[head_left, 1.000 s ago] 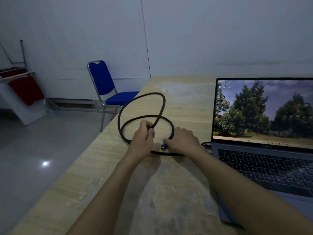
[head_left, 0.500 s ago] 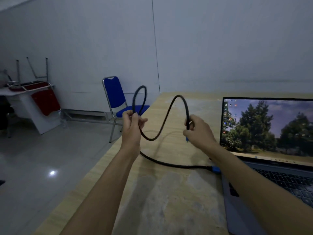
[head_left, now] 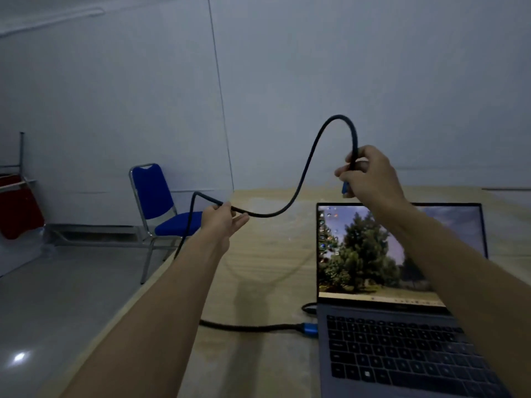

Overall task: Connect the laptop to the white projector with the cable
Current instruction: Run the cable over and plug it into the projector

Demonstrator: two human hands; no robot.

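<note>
one blue plug (head_left: pixel 309 329) sits at the laptop (head_left: pixel 402 326). the right hand (head_left: pixel 370 176) fingers grip the cable (head_left: pixel 301 179) near its free end; left hand (head_left: pixel 221 222) fingers loosely hold it. no projector in view, so that link is left.

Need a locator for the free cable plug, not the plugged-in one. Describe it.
Start at the open laptop on the wooden table; the black cable arcs above its screen. Its free blue plug hangs from the raised right hand. The other blue plug sits at the laptop's left edge.

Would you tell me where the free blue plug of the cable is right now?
In the head view, the free blue plug hangs from the right hand, raised above the laptop screen's upper left corner, right of centre.
</note>
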